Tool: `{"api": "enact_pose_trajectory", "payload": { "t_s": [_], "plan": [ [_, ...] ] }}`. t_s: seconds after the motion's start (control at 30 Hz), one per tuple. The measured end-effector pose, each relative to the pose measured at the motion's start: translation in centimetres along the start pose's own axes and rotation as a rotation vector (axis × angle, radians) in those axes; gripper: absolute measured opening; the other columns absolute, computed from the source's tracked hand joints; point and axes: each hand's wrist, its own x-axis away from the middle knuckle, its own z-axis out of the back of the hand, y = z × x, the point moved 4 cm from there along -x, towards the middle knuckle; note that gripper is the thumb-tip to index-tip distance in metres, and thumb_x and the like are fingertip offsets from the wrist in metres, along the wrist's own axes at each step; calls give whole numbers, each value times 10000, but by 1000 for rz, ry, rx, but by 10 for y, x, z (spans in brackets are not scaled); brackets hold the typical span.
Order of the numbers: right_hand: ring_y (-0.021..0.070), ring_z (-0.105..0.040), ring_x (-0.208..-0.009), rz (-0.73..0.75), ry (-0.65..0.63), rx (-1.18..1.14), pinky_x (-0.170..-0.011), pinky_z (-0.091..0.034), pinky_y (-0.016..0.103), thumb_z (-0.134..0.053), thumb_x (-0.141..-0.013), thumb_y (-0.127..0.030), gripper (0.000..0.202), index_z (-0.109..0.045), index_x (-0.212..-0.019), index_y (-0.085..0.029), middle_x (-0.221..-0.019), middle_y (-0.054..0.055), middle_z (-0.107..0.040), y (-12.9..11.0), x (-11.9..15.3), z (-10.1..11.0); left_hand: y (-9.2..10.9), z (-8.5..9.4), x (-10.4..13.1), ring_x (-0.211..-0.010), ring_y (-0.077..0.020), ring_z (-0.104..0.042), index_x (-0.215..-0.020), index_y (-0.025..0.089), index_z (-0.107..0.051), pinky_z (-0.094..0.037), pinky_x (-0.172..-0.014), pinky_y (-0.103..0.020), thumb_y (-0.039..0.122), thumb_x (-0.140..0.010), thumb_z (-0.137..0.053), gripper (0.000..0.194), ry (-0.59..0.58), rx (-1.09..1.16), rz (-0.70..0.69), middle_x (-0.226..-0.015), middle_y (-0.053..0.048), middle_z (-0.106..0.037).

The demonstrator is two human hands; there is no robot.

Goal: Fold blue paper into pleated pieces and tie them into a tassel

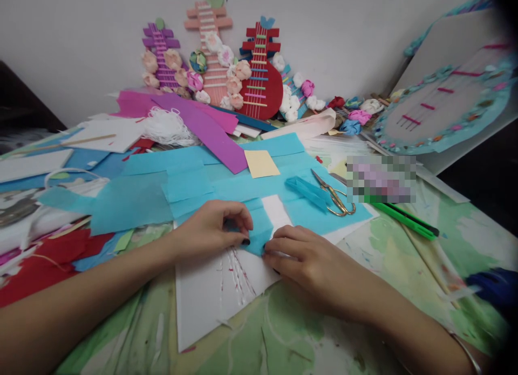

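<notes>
Between my two hands lies a small piece of blue crepe paper (259, 226), partly covered by my fingers. My left hand (216, 229) pinches its left side with thumb and bent fingers. At its lower right edge, my right hand (301, 253) has its fingertips closed on the same paper. Beneath it a white board (202, 305) carries shiny, glue-like streaks. A white strip (277, 212) shows just above the paper. Larger blue crepe sheets (230, 189) spread behind my hands, with gold-handled scissors (338, 197) and a folded blue strip (307, 192) on them.
Decorated paper instruments, a red one (265, 89) among them, lean on the back wall. White yarn (170, 125), a purple strip (206, 129) and a yellow square (262, 163) lie behind. A green cutter (404, 218) is at right, red crepe (52, 267) at left.
</notes>
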Motion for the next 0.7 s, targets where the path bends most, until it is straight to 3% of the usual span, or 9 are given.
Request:
{"api": "enact_pose_trajectory", "payload": {
  "t_s": [0.17,0.7],
  "plan": [
    [213,-518,-922,4,-8,8,-770,-442,350,-497,-876,-76,162,-638,-915,-144,-905,104,-639,0,0,0,-1,-2,-1,-697,-130,-609,-769,150,-597,-488,-644,-242,138,-696,-545,90,-86,-10,29,-741,-4,-652],
    [214,-531,-937,7,-4,20,-793,-432,354,-507,-877,-83,155,-640,-941,-131,-906,107,-657,0,1,-2,-3,-5,-1,-685,-128,-573,-752,173,-611,-440,-610,-222,172,-659,-609,93,2,-115,81,-715,21,-628]
  ]
}}
